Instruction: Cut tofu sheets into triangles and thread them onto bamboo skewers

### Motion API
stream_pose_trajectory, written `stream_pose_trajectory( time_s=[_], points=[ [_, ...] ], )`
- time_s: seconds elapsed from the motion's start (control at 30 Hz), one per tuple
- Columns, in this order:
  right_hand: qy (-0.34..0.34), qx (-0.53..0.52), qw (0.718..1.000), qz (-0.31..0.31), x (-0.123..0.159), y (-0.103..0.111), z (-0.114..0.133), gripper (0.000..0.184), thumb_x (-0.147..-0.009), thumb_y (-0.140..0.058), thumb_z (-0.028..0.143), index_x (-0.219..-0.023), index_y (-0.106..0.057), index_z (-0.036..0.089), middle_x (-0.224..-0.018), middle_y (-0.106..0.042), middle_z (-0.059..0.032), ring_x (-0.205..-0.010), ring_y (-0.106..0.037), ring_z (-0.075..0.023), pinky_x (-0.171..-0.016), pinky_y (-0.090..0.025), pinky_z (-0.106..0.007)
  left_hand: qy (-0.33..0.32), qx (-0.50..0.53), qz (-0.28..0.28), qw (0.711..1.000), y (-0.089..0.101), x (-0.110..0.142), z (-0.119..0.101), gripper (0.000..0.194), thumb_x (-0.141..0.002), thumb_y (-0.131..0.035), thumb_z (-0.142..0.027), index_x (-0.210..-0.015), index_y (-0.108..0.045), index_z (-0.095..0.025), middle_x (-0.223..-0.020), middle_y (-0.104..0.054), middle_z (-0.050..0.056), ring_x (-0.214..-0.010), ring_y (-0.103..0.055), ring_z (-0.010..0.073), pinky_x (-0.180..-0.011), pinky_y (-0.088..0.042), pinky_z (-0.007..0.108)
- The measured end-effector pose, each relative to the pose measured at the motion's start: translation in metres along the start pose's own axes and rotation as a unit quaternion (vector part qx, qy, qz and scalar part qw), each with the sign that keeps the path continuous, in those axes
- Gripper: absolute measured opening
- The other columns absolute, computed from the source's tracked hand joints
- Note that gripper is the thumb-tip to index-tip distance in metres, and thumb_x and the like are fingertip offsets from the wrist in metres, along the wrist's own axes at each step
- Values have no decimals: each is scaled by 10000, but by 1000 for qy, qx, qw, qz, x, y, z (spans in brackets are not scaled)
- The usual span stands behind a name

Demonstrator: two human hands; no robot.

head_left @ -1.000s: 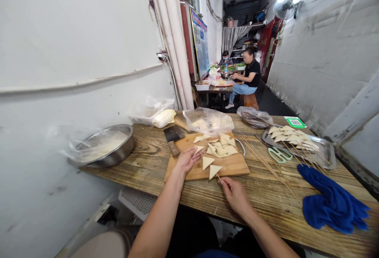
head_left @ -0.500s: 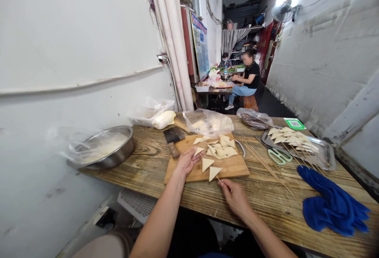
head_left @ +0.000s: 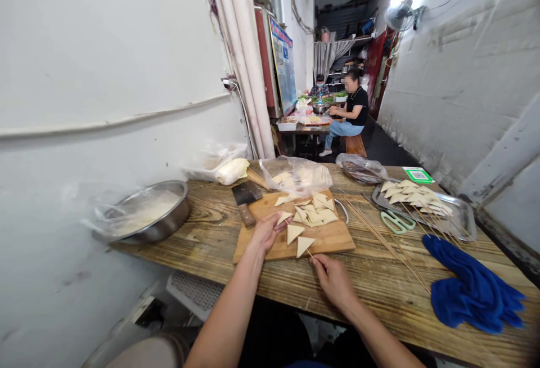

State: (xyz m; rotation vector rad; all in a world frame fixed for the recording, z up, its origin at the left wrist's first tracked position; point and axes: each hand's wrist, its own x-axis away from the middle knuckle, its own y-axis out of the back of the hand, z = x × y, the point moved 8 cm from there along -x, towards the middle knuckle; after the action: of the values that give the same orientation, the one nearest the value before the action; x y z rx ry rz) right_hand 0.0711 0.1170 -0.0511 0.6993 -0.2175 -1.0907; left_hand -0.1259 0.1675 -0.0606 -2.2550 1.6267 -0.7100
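Observation:
Between my hands runs a thin wooden skewer (head_left: 309, 253) threaded with pale triangular tofu-like slices (head_left: 304, 245). My right hand (head_left: 333, 278) pinches the skewer's near end at the front of the cutting board. At the far end, my left hand (head_left: 266, 232) has its fingers on another pale triangle (head_left: 283, 218) by the skewer's tip. Below both hands lies the wooden cutting board (head_left: 257, 247). A pile of loose triangles (head_left: 314, 215) sits on it to the right of my left hand. A cleaver (head_left: 247, 194) rests at the board's left edge, its wooden handle near my left fingers.
A metal bowl (head_left: 179, 210) with plastic stands left. Loose skewers (head_left: 375, 230), green-handled scissors (head_left: 397, 221) and blue gloves (head_left: 470, 283) lie right. A metal tray (head_left: 466, 219) holds skewered triangles. A plastic bag (head_left: 295, 174) sits behind the board. Two people work at a table farther back.
The view has shifted very slightly. My hands and the skewer keep nearly the same position, with no visible change in grip.

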Motion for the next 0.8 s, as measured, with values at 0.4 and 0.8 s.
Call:
stream_pose_trajectory(
  time_s=[0.4,0.8],
  points=[
    [9,9,1000,-14,-8,-4,10,367,-889,-331,320,-860,-667,175,-774,-698,-76,-720,-637,-204,-638,-425,-250,26,1,-27,999,8,-4,7,149,-788,-569,-184,-855,-644,-75,-781,-692,129,-730,-662,173,-702,-525,263],
    [-24,-51,989,-133,-3,18,-11,396,-876,-342,387,-904,-664,160,-846,-703,-103,-749,-643,-218,-689,-460,-284,-56,15,-70,996,11,1,0,118,-750,-596,-86,-863,-623,-105,-838,-683,105,-844,-642,185,-838,-490,322]
  ],
)
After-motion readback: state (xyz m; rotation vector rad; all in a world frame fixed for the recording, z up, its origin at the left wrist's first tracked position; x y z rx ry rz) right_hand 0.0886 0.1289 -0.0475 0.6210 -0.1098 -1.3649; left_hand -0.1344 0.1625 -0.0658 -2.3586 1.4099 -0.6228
